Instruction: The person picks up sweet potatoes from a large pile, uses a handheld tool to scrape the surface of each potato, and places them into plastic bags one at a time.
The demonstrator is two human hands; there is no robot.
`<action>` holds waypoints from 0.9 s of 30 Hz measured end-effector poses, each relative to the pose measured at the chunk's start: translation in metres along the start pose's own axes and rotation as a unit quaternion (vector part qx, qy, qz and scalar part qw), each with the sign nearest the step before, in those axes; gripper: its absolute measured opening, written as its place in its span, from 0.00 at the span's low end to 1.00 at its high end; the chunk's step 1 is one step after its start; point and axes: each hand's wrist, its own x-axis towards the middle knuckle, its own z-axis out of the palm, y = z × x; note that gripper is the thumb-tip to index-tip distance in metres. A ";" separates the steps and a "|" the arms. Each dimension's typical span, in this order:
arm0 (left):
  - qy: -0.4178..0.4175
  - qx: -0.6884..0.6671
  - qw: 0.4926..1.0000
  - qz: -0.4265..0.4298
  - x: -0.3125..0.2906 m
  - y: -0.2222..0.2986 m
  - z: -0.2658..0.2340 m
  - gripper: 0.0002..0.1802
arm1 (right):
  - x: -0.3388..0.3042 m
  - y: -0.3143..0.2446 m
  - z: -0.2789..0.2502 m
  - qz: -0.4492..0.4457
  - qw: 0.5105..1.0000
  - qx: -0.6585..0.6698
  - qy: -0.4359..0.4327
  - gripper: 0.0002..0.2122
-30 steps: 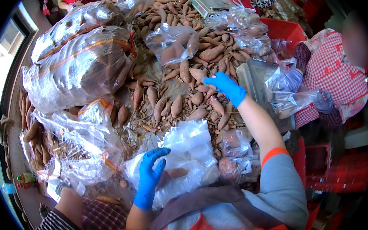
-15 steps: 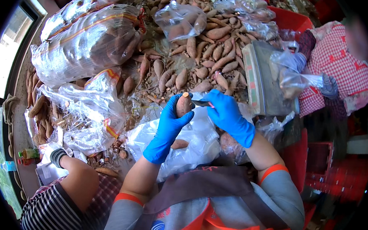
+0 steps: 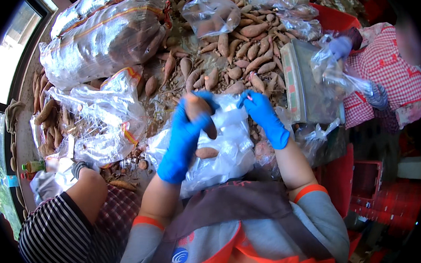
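My left hand (image 3: 181, 140), in a blue glove, is wrapped round a sweet potato (image 3: 197, 107) with a pale cut end; both are smeared by motion. Just under that hand is another sweet potato (image 3: 211, 131), partly covered, and I cannot tell whether it is held or dropping. My right hand (image 3: 263, 116), gloved in blue too, is closed to the right of it. A bit of pink shows at its fingers, on the small knife, whose blade is hardly visible now. Below both hands a clear plastic bag (image 3: 232, 166) lies spread, with a sweet potato (image 3: 206, 153) on it.
Loose sweet potatoes (image 3: 255, 30) heap across the far table. Large wrapped sacks (image 3: 103, 39) lie far left, and a flat scale (image 3: 309, 84) stands to the right. A striped-sleeved co-worker (image 3: 57, 232) sits left; another in a checked apron (image 3: 385, 68) handles a bag at right.
My hands have moved apart, the right one drawing the knife away from the sweet potato. My left hand has tilted the sweet potato, and a second one now shows beneath it.
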 end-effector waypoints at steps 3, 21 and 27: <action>0.127 -0.341 0.931 -0.015 0.023 -0.008 -0.021 0.31 | -0.007 -0.039 0.002 -0.017 0.996 0.091 0.016 0.06; 0.161 -0.642 0.726 -0.187 0.017 -0.063 -0.038 0.31 | 0.011 -0.020 0.063 0.008 0.994 -0.106 -0.008 0.07; 0.109 -0.521 0.844 -0.071 0.009 -0.026 -0.043 0.30 | -0.018 0.009 0.032 0.094 0.969 0.227 0.037 0.04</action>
